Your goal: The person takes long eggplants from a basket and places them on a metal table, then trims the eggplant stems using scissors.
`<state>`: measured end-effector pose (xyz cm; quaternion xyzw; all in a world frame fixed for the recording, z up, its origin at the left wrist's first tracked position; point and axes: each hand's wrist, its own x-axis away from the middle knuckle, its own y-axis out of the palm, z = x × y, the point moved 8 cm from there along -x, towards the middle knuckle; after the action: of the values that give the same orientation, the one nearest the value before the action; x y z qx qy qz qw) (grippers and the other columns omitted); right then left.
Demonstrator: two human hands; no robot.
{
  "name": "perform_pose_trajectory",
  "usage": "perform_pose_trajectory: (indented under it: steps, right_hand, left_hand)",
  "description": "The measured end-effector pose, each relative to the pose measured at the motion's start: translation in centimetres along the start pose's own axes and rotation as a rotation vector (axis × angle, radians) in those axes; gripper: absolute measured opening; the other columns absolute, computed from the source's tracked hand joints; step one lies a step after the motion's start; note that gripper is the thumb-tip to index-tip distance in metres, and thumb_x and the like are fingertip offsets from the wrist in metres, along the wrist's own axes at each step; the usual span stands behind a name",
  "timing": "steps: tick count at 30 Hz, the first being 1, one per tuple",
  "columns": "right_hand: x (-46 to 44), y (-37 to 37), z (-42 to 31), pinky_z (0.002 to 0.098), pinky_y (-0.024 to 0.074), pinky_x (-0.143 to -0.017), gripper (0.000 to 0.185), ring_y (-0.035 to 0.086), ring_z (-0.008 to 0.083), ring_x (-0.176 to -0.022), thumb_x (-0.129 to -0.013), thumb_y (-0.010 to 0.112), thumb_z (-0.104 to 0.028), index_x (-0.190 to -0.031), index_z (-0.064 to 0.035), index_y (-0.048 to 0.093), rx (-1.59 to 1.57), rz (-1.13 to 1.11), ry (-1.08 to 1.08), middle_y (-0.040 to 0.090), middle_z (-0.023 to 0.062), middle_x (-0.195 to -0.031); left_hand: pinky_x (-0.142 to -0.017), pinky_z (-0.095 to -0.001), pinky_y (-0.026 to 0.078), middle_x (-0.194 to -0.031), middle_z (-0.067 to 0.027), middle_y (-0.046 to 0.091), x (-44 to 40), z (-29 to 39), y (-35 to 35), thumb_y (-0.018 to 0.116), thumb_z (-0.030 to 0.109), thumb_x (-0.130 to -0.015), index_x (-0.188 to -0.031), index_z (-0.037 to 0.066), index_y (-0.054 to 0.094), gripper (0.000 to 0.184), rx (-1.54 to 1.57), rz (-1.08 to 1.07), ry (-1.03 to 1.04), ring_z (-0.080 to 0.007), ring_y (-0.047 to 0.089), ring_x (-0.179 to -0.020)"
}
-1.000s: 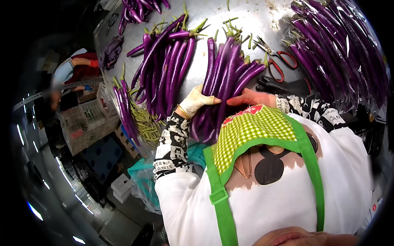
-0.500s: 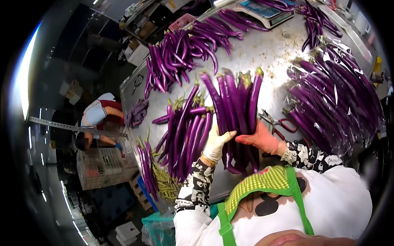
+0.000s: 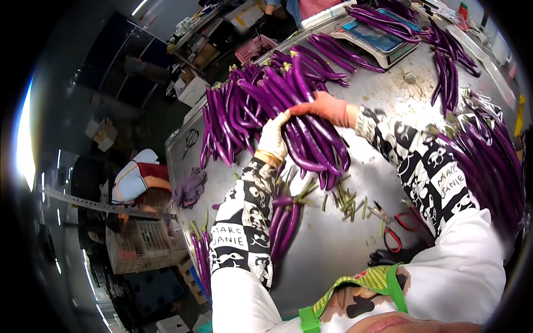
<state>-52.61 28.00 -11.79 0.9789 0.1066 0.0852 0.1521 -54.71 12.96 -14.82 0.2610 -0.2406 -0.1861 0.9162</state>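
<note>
Both hands, left (image 3: 273, 136) and right (image 3: 326, 108), have carried the eggplant bundle (image 3: 312, 140) away from the chest toward 11 o'clock, where it now overlaps the far heap (image 3: 221, 119). Stem trimmings (image 3: 348, 204), previously hidden behind it, now show at 12 o'clock.

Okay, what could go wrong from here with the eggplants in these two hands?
The eggplant bunch in the left grip and right grip shows no tie, so one might slip out. It overlaps the eggplant pile in view, so the two could get mixed. Red-handled scissors lie near the right sleeve, which might snag them.
</note>
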Motion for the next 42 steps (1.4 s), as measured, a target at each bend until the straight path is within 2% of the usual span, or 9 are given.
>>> perform_pose_trajectory:
  steps: [6,13,14,16,19,28,31,36,42]
  right_hand:
    - [-10.2,-5.6,-6.6,0.0337,0.0548,-0.092,0.075,0.069,0.0198,-0.102,-0.072,0.092,-0.028,-0.131,0.0034,0.059,0.241,0.03,-0.232,0.07,0.0136,-0.119]
    - [-12.8,-9.0,-2.3,0.0623,0.0321,-0.112,0.064,0.042,0.0437,-0.14,-0.093,0.056,-0.053,-0.144,-0.0155,0.052,1.413,0.466,0.109,0.051,0.0146,-0.148]
    - [-12.5,-8.9,-1.0,0.0618,0.0315,-0.112,0.062,0.04,0.0443,-0.141,-0.094,0.054,-0.052,-0.145,-0.0164,0.052,1.405,0.485,0.002,0.05,0.0138,-0.15]
    - [-11.5,-8.8,0.7,0.061,0.0302,-0.114,0.056,0.038,0.0445,-0.142,-0.097,0.051,-0.047,-0.145,-0.0173,0.053,1.3,0.562,-0.174,0.05,0.0133,-0.151]
    - [-9.1,-8.8,0.6,0.0596,0.0277,-0.115,0.05,0.04,0.0408,-0.141,-0.098,0.053,-0.045,-0.136,-0.0136,0.058,1.357,0.725,-0.213,0.054,0.0114,-0.144]
    - [4.1,-2.6,1.1,0.045,0.0372,-0.111,0.047,0.05,0.0365,-0.13,-0.093,0.065,-0.032,-0.132,-0.0061,0.06,0.931,0.776,-0.326,0.06,0.0158,-0.134]
    - [10.4,1.4,4.1,0.0451,0.0382,-0.109,0.048,0.05,0.0377,-0.126,-0.094,0.064,-0.031,-0.132,-0.0037,0.057,0.844,0.598,-0.332,0.06,0.0182,-0.132]
    - [23.4,5.2,7.4,0.0478,0.0448,-0.099,0.048,0.056,0.0401,-0.115,-0.089,0.07,-0.023,-0.13,-0.0022,0.055,1.01,0.277,-0.224,0.062,0.0209,-0.121]
    - [36.4,3.7,10.2,0.0484,0.0441,-0.096,0.057,0.054,0.0384,-0.113,-0.081,0.075,-0.022,-0.13,-0.0027,0.055,1.332,0.297,-0.041,0.058,0.0171,-0.124]
  left_hand:
    - [-0.096,-0.0488,0.057,-0.11,-0.0135,0.074,-12.5,6.2,2.2,0.071,0.017,-0.094,-0.115,0.002,0.068,0.026,0.023,-0.05,0.006,-0.0308,0.071,-0.101]
    - [-0.122,-0.0525,0.013,-0.169,-0.0139,0.018,-18.2,8.3,-5.0,0.081,0.014,-0.086,-0.164,0.015,-0.007,0.118,-0.5,0.209,0.14,-0.0311,0.021,-0.155]
    - [-0.122,-0.0487,0.015,-0.171,-0.0162,0.008,-18.1,7.4,-6.2,0.079,0.012,-0.087,-0.163,0.009,-0.007,0.116,-0.522,0.117,0.13,-0.0304,0.016,-0.156]
    - [-0.1,-0.0374,0.039,-0.137,-0.008,0.051,-15.2,6.7,-6.5,0.065,0.001,-0.093,-0.161,0.003,0.014,0.086,-0.47,0.211,0.246,-0.0215,0.051,-0.129]
    - [-0.114,-0.0343,0.038,-0.165,-0.0196,0.029,-9.2,6.2,-5.1,0.06,0.0,-0.096,-0.162,0.001,0.015,0.08,-0.523,0.208,0.261,-0.0244,0.048,-0.141]
    - [-0.114,-0.038,0.04,-0.136,-0.0162,0.063,13.2,3.0,-1.6,0.076,0.011,-0.09,-0.136,-0.003,0.057,0.052,-1.191,0.041,0.352,-0.0269,0.056,-0.132]
    - [-0.119,-0.0455,0.033,-0.146,-0.0234,0.052,20.7,1.8,-2.8,0.077,0.014,-0.088,-0.146,-0.001,0.048,0.067,-1.801,0.095,0.607,-0.0388,0.043,-0.144]
    - [-0.122,-0.0624,0.012,-0.162,-0.0281,0.025,29.5,-1.1,-9.9,0.079,0.044,-0.08,-0.163,0.006,0.014,0.112,-2.142,0.555,0.124,-0.0461,0.018,-0.152]
    - [-0.118,-0.0523,0.028,-0.158,-0.0239,0.035,34.2,-3.0,-15.0,0.084,0.036,-0.076,-0.158,-0.003,0.022,0.11,-2.021,0.696,0.344,-0.0413,0.03,-0.148]
